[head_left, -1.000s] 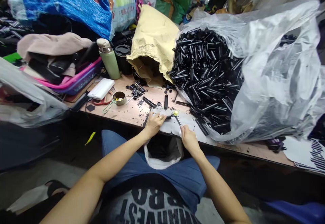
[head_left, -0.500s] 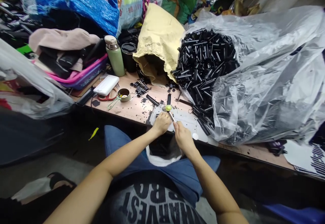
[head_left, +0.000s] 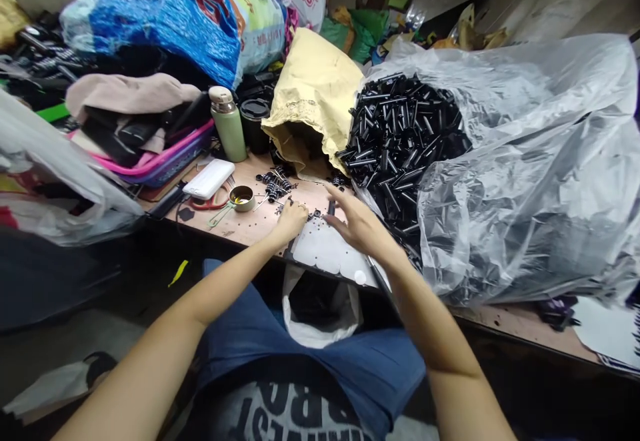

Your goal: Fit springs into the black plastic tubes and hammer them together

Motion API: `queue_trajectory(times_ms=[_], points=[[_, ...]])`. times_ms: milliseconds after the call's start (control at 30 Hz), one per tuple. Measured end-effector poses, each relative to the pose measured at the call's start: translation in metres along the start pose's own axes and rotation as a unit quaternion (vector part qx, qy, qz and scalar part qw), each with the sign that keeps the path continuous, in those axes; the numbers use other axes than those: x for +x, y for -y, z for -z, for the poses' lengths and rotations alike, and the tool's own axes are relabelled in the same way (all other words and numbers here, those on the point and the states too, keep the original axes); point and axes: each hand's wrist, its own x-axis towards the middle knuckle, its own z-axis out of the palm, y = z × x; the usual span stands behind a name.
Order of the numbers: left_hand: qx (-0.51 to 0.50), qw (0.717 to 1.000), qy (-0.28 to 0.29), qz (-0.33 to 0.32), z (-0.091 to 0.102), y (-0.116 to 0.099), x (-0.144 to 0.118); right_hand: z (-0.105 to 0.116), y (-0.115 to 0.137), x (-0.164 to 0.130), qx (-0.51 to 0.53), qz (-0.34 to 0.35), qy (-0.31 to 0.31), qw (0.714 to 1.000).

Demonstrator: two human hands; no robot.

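My left hand [head_left: 291, 221] is closed at the left edge of the pale work plate [head_left: 320, 251]. A small dark end shows at its fingertips; the fingers hide the rest. My right hand [head_left: 356, 219] is open over the plate's right side, fingers stretched forward and thumb apart. Just past that thumb is a short black tube [head_left: 331, 207], partly covered by the hand. Below the right wrist, a dark rod [head_left: 380, 277] lies across the table's front edge. Small black rings and bits [head_left: 316, 214] are scattered between the hands.
A clear plastic bag [head_left: 525, 181] spills black tubes [head_left: 395, 134] on the right. Behind the hands lie a yellow sack [head_left: 320, 81] and black parts on pins [head_left: 275, 184]. Leftward are a small tin [head_left: 242, 199], white power bank [head_left: 209, 179], green flask [head_left: 229, 124] and pink basket [head_left: 170, 161].
My right hand has let go of the metal-shafted tool with the yellow head, opened and moved up. My left hand has moved left and forward to where a black tube lay.
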Motion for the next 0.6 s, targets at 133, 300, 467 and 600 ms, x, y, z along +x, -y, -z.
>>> queue_trajectory(times_ms=[133,300,467,600], points=[[-0.105,0.992,-0.062,0.029,0.008,-0.008,-0.001,0.065,0.043,0.058,0.098,0.058,-0.052,0.992],[-0.552,0.82,-0.115,0.103,0.028,-0.027,-0.016,0.097,0.074,0.057,0.144,0.145,-0.029,0.978],[-0.675,0.71,-0.155,0.126,0.048,-0.033,-0.04,0.052,0.035,0.032,0.176,-0.113,-0.138,0.968],[-0.467,0.82,-0.328,0.039,0.052,-0.044,-0.057,-0.035,0.011,-0.009,0.407,-0.313,0.063,0.856]])
